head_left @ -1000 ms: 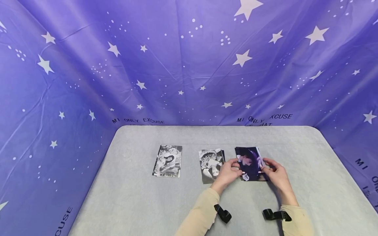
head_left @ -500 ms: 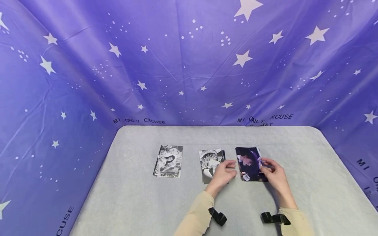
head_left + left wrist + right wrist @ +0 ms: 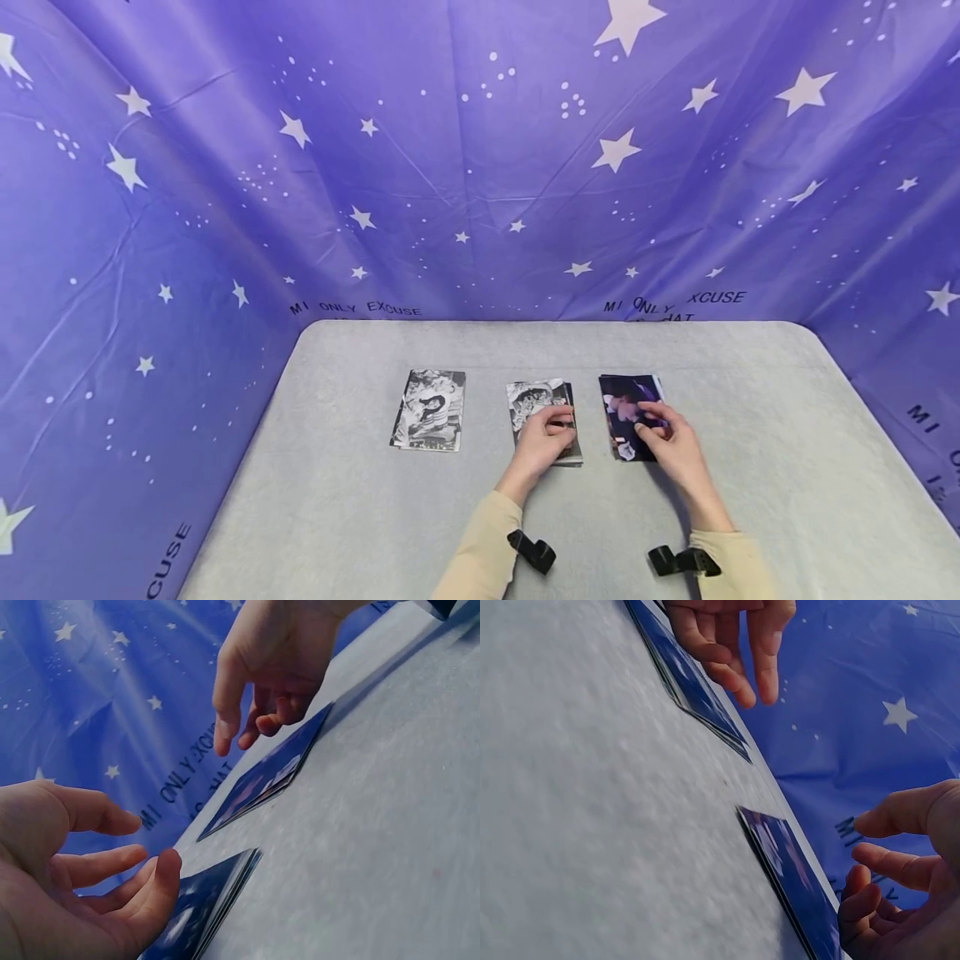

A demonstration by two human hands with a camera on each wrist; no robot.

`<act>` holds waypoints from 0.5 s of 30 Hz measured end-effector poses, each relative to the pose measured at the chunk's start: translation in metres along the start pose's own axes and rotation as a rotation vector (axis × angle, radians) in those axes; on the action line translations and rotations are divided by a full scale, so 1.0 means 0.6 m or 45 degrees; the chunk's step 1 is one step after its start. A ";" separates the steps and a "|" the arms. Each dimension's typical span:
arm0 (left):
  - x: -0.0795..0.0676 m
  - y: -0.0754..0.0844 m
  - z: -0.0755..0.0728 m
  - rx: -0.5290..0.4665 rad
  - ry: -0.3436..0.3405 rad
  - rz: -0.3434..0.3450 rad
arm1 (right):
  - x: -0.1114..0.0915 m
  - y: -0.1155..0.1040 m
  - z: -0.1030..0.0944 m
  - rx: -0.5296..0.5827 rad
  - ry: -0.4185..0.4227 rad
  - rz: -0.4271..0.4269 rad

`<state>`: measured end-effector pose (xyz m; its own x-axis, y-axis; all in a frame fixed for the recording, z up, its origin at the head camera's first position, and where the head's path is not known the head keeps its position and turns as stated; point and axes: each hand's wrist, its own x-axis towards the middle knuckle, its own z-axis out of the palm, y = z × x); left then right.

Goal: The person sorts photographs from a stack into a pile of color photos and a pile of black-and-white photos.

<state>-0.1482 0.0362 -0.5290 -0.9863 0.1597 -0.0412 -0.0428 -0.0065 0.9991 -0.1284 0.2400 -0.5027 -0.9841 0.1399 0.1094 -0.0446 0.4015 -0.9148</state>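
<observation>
Three small stacks of photos lie in a row on the table. My left hand (image 3: 538, 442) hovers over the middle stack (image 3: 528, 396), a black-and-white photo on top, partly hidden by the fingers. In the left wrist view the left hand (image 3: 82, 877) has loosely bent fingers with nothing between them. Over the right stack (image 3: 618, 404), topped by a dark purple photo, is my right hand (image 3: 672, 446). Its thumb and fingers stand apart and hold nothing in the right wrist view, just above the photos (image 3: 784, 862). Slightly uneven edges show on the stacks.
The left stack (image 3: 433, 410), with a black-and-white photo on top, lies away from both hands. The grey table (image 3: 337, 517) has rounded far corners. A purple star-print curtain (image 3: 450, 167) surrounds its back and sides. Black straps (image 3: 532, 552) sit on the wrists.
The left hand has let go of the right stack's left edge and moved left over the middle stack. The right hand has left its right edge and shifted left above it.
</observation>
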 end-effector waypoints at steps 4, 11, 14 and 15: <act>-0.005 -0.001 -0.017 -0.031 0.034 0.006 | 0.003 0.022 0.014 -0.041 -0.042 -0.007; -0.018 0.019 -0.058 -0.045 0.095 -0.017 | 0.001 0.023 0.036 -0.020 -0.092 -0.077; -0.030 0.038 -0.074 -0.089 0.095 -0.024 | -0.002 0.018 0.043 0.025 -0.123 -0.063; -0.034 0.044 -0.078 -0.102 0.095 -0.024 | -0.002 0.016 0.045 0.048 -0.136 -0.057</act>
<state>-0.1364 -0.0138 -0.5023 -0.9942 0.0865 -0.0638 -0.0711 -0.0835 0.9940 -0.1320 0.2192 -0.5222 -0.9936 0.0244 0.1105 -0.0937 0.3705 -0.9241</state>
